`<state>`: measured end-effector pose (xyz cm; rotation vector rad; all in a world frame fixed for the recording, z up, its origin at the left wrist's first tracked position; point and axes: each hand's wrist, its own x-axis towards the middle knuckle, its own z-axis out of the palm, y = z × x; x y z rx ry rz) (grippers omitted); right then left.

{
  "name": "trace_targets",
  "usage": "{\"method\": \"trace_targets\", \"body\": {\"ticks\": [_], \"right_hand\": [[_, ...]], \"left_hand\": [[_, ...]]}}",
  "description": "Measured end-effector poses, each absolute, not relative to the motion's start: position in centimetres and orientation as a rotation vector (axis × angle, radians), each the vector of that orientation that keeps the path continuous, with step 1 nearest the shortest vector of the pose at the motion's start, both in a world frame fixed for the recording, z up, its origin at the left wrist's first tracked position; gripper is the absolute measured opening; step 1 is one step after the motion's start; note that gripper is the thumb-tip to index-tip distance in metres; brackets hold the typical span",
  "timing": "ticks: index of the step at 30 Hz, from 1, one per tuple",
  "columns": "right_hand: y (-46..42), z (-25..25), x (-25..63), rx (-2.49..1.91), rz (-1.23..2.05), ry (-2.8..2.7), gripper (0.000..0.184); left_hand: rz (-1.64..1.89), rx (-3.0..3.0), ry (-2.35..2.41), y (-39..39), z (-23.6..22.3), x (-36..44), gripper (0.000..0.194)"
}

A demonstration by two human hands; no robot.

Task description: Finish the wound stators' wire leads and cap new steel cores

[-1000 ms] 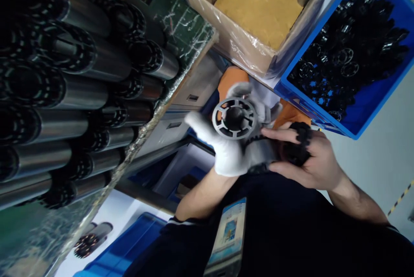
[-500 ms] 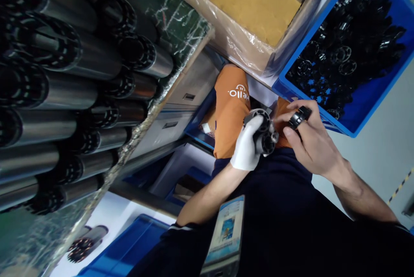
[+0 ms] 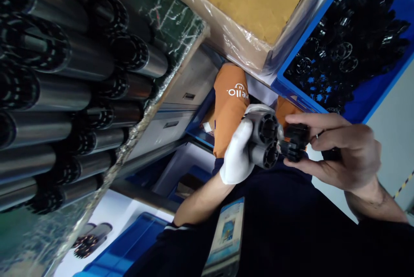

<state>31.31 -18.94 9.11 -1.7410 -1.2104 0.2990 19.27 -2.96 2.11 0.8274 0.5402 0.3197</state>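
My left hand, in a white glove, is closed around two grey metal cylinders lying side by side. The upper cylinder and the lower cylinder turn their slotted black ends toward my right hand. My bare right hand pinches a black slotted plastic ring between thumb and fingers, close beside those ends. Whether ring and cylinders touch is unclear. Another dark piece shows partly under my right fingers; its kind is hidden. Behind my hands are legs in orange cloth.
Many metal cylinders with black slotted ends lie stacked on the bench at left. A plastic-lined cardboard box holds upright cylinders. The blue bin at right contains black plastic rings. A badge hangs in front of my torso.
My right hand has turned and brought the black ring to the cylinder ends. My left hand has tilted, so both cylinders now face right.
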Motion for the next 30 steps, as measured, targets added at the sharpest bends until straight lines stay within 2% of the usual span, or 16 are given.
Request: {"method": "trace_targets", "body": {"ticks": [3,8,13,16,18,21,23,25,27,30], "right_hand": [[-17.9,8.8,30.9,-1.728,0.362,-1.103,0.063],[-17.4,8.5,31.5,-1.758,0.328,-1.139,0.052],[-18.0,8.8,31.7,-1.784,0.35,-1.156,0.049],[-18.0,9.0,31.5,-1.804,0.333,-1.204,0.042],[-17.8,8.7,31.5,-1.835,0.351,-1.198,0.04],[-17.7,7.6,32.2,-1.749,0.542,-0.825,0.048],[-18.0,6.4,32.9,-1.603,0.673,-0.486,0.037],[-18.6,5.2,33.2,-1.48,0.786,-0.232,0.038],[-19.4,4.3,32.9,-1.38,0.94,-0.032,0.029],[-20.2,3.7,31.2,-1.318,1.09,0.02,0.022]], "left_hand": [[0.342,0.876,0.537,-3.3,1.5,18.5,0.052],[0.385,0.924,0.509,-3.5,0.9,17.8,0.041],[0.31,0.961,0.409,-2.8,1.3,17.9,0.042],[0.235,0.993,0.354,-2.7,1.3,17.9,0.042],[0.215,0.972,0.38,-2.9,1.2,18.0,0.048],[0.193,0.847,0.496,-3.3,1.5,18.6,0.058],[0.148,0.688,0.562,-3.3,2.0,19.2,0.06],[0.118,0.557,0.606,-3.0,2.7,19.7,0.059],[0.129,0.523,0.626,-2.6,3.1,20.1,0.057],[0.186,0.604,0.631,-2.3,3.0,20.2,0.051]]}}
